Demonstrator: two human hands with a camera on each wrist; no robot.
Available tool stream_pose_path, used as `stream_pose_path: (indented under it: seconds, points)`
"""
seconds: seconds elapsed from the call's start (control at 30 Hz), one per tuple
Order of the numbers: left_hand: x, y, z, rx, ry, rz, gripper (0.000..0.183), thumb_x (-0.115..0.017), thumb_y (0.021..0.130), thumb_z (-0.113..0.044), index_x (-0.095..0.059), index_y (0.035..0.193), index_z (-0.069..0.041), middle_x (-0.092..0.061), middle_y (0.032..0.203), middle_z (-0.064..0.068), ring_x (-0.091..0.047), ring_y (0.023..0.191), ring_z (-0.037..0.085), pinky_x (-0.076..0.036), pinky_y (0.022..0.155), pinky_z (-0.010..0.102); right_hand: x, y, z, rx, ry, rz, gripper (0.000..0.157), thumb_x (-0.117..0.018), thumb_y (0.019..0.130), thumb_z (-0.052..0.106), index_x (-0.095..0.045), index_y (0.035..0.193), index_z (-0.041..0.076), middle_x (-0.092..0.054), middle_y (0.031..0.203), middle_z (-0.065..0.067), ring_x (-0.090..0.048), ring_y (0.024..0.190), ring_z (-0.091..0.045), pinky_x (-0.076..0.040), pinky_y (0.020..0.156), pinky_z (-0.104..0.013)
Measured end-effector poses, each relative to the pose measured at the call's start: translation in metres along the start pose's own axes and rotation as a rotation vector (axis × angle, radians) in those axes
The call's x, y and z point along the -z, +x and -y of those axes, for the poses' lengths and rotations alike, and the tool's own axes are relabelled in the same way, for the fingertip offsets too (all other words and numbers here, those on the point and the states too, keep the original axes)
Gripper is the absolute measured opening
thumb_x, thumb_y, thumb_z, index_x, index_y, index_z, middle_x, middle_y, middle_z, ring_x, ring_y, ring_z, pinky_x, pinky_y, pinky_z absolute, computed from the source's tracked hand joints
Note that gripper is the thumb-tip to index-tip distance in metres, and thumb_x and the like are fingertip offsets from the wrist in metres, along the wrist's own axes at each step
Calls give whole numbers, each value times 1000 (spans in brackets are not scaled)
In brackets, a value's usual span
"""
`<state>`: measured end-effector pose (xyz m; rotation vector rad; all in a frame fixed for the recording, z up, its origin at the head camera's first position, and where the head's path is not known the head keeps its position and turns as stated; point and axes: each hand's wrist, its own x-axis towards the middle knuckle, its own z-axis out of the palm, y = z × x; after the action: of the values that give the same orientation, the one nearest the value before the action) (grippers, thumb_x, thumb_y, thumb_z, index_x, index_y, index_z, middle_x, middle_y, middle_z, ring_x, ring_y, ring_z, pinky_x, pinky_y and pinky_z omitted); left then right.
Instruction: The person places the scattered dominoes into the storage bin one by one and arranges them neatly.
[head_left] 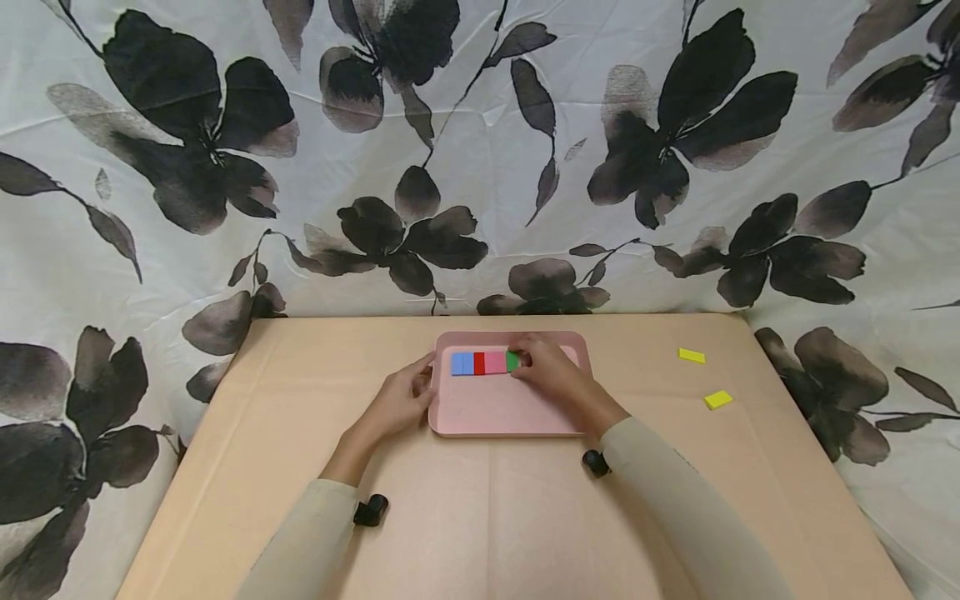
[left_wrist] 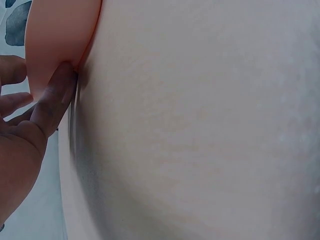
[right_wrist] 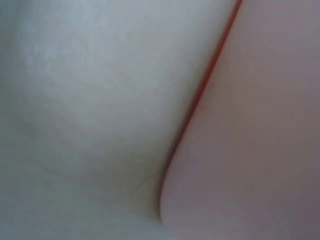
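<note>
A pink tray (head_left: 480, 417) lies on the table, and a row of small flat pieces runs along its upper part. From left to right they are blue pieces (head_left: 462, 364), a red piece (head_left: 479, 363), a pink piece (head_left: 495, 362) and a green piece (head_left: 512, 362). My right hand (head_left: 551, 371) reaches over the tray and pinches the green piece at the row's right end, its fingers covering part of it. At the tray's left edge, my left hand (head_left: 405, 396) holds the rim, with the thumb (left_wrist: 57, 92) on it in the left wrist view.
Two yellow pieces (head_left: 692, 356) lie apart on the table (head_left: 465, 517), right of the tray. A white cloth with dark flowers (head_left: 480, 167) hangs behind the table's far edge. Dark wrist cameras (head_left: 371, 510) sit below both sleeves.
</note>
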<state>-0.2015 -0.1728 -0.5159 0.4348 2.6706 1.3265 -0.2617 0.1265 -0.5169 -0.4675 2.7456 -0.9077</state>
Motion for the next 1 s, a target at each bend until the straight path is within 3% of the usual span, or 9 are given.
stream_pose_path:
  seconds: [0.73, 1.0]
  points:
    - [-9, -7, -1, 6, -13, -15, 67, -64, 96, -4, -39, 158, -3, -65, 132, 18, -63, 89, 16, -51, 77, 26, -4, -5, -6, 52, 5, -8, 48, -82, 89, 17, -67, 133, 4, -59, 117, -11, -54, 100, -23, -48, 82, -29]
    - [-11, -9, -3, 9, -17, -17, 67, -65, 97, -5, -39, 159, -3, -65, 132, 18, -64, 91, 16, -52, 78, 26, 4, -13, -10, 38, 58, -41, 47, -82, 90, 18, -67, 133, 7, -62, 112, -8, -57, 97, -22, -52, 83, -31]
